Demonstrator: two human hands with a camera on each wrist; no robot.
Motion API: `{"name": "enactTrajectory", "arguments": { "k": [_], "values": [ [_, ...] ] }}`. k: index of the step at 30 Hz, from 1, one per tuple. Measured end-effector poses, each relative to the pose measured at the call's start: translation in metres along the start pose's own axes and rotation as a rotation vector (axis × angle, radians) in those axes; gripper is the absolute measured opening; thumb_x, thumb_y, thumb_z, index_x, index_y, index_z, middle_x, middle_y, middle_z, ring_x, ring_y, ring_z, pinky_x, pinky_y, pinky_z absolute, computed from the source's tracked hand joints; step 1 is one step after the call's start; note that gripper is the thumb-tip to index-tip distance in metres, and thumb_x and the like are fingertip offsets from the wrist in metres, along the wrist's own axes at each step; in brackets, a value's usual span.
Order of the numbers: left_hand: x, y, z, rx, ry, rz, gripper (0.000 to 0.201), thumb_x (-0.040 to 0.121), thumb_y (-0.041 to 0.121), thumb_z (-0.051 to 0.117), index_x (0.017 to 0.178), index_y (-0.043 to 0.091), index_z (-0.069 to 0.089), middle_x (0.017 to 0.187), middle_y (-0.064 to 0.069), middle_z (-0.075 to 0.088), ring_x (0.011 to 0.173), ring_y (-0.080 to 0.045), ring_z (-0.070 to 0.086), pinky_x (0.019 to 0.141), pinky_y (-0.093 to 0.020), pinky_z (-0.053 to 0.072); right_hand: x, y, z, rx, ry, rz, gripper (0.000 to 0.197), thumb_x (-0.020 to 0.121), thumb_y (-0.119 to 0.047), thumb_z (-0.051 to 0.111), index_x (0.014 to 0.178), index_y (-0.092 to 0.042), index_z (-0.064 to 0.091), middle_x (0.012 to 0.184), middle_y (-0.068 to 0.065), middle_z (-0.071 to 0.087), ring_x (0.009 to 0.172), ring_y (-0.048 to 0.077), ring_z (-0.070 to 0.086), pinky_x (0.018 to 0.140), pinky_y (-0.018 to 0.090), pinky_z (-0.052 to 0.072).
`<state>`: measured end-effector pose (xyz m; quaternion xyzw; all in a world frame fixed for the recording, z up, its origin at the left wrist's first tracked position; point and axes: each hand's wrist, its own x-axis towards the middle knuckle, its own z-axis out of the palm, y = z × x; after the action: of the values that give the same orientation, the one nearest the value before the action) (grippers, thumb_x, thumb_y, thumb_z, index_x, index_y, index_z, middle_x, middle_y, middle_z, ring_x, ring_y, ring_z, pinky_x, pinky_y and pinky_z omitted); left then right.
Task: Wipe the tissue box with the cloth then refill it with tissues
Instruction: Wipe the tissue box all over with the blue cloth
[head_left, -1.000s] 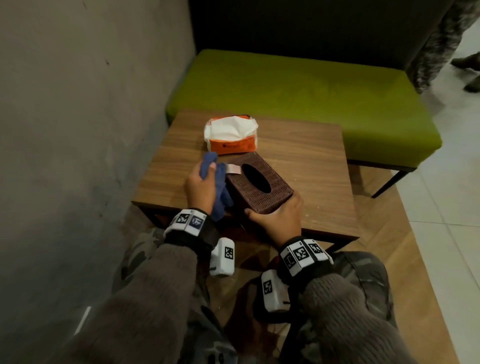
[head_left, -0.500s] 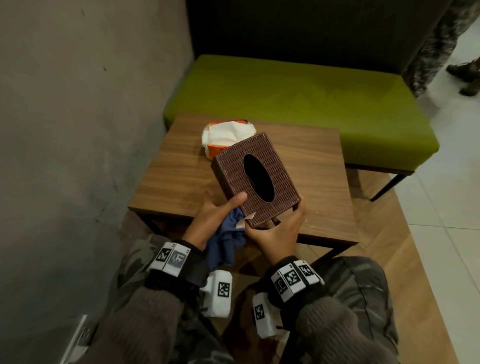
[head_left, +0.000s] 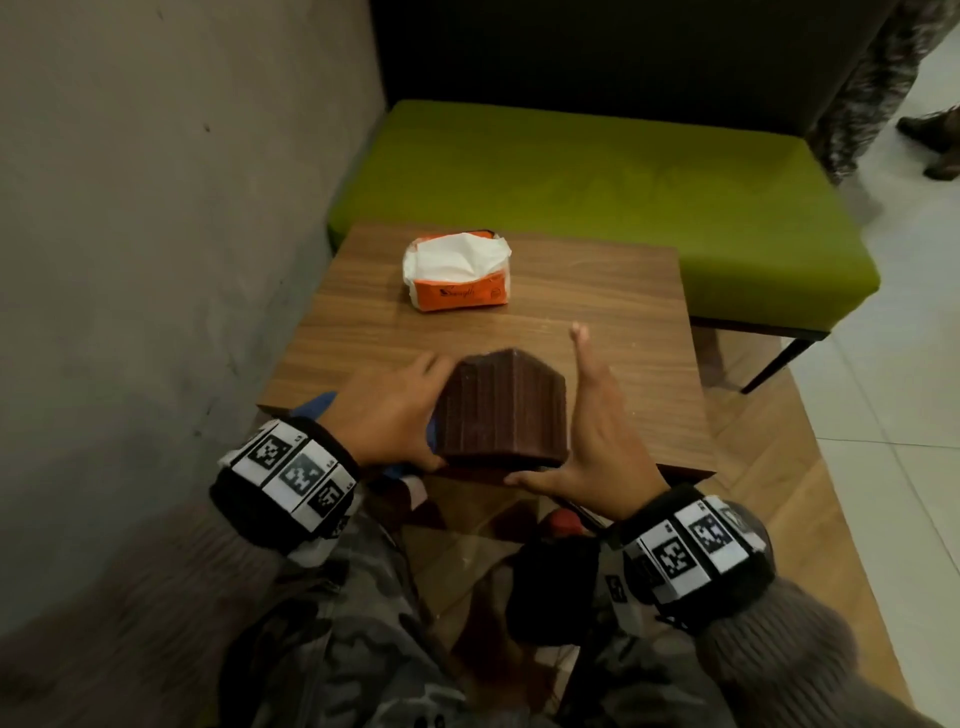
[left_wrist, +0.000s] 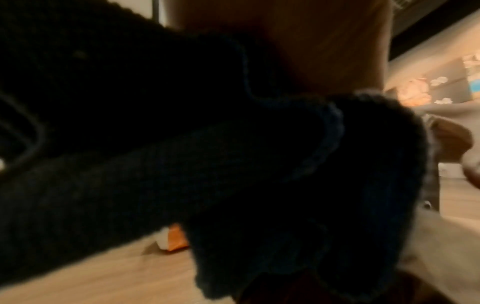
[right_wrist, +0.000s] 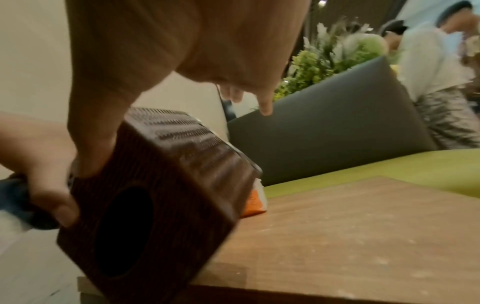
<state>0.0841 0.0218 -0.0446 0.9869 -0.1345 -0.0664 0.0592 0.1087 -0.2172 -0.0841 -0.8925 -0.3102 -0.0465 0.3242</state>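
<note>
The brown woven tissue box (head_left: 501, 410) is held tilted over the near edge of the wooden table (head_left: 597, 312), between both hands. In the right wrist view its oval opening faces back towards me (right_wrist: 166, 195). My left hand (head_left: 389, 410) grips the box's left side with the blue cloth (head_left: 317, 405) bunched in its palm; the cloth (left_wrist: 259, 185) fills the left wrist view. My right hand (head_left: 592, 431) lies flat against the right side, fingers straight and spread, thumb on the box. The orange tissue pack (head_left: 457, 275) with white tissues showing lies at the table's far side.
A grey wall (head_left: 156, 208) runs close along the left. A green bench (head_left: 597, 171) with a dark backrest stands behind the table. Another person's legs (head_left: 878, 78) stand at the top right on the tiled floor.
The box has been turned over and lowered to the table's near edge; its opening no longer faces up. My right fingers have straightened. The left hand with the cloth moved onto the box's left side.
</note>
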Motion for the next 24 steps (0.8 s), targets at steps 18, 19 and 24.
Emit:
{"name": "enactTrajectory", "arguments": {
  "k": [18, 19, 24],
  "values": [
    [-0.009, 0.052, 0.001, -1.072, 0.889, -0.331, 0.049, 0.080, 0.033, 0.070, 0.124, 0.022, 0.050, 0.119, 0.004, 0.052, 0.111, -0.002, 0.051, 0.094, -0.021, 0.045, -0.016, -0.010, 0.022, 0.162, 0.256, 0.285, 0.112, 0.048, -0.038, 0.093, 0.137, -0.007, 0.034, 0.129, -0.001, 0.041, 0.120, 0.011, 0.041, 0.099, 0.024, 0.038],
    [-0.013, 0.074, 0.006, -0.947, 0.819, -0.164, 0.046, 0.082, 0.030, 0.069, 0.125, 0.023, 0.052, 0.124, 0.004, 0.050, 0.114, -0.003, 0.049, 0.096, -0.023, 0.045, -0.014, -0.011, 0.027, 0.163, 0.257, 0.288, 0.111, 0.050, -0.039, 0.092, 0.138, -0.004, 0.034, 0.131, 0.003, 0.043, 0.120, 0.014, 0.043, 0.100, 0.025, 0.038],
    [-0.014, 0.082, 0.049, -0.225, 0.751, 0.151, 0.045, 0.086, 0.045, 0.054, 0.129, 0.033, 0.047, 0.140, 0.002, 0.043, 0.130, -0.025, 0.039, 0.106, -0.057, 0.028, -0.019, -0.015, 0.028, 0.161, 0.328, 0.240, 0.097, 0.060, -0.052, 0.075, 0.134, -0.006, 0.033, 0.127, 0.018, 0.051, 0.115, 0.021, 0.050, 0.095, 0.019, 0.038]
  ]
}}
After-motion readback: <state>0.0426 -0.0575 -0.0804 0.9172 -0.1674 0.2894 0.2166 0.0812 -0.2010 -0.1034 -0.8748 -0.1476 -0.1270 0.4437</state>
